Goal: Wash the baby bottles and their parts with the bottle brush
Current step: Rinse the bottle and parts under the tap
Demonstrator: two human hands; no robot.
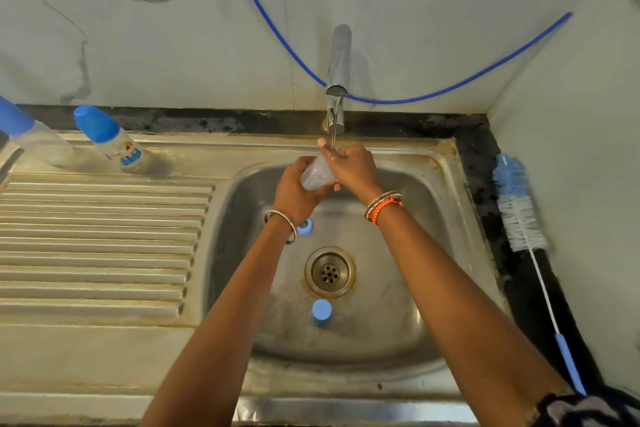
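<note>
My left hand [297, 188] grips the base of a clear baby bottle [317, 174] over the sink basin [398, 288]. My right hand [351, 168] holds the bottle's upper end under a thin stream of water from the tap [338, 69]. A blue ring part [305, 226] lies in the basin just below my left wrist. A blue cap [321, 311] stands in the basin in front of the drain [330, 272]. The bottle brush [519, 208], blue and white bristles on a wire with a blue handle, lies on the dark counter at the right.
A capped baby bottle [114, 140] with a blue cap stands at the back of the ribbed drainboard [97, 246]. Another blue-capped bottle [31, 135] sits at the far left edge. A blue hose [450, 90] hangs along the wall behind the tap.
</note>
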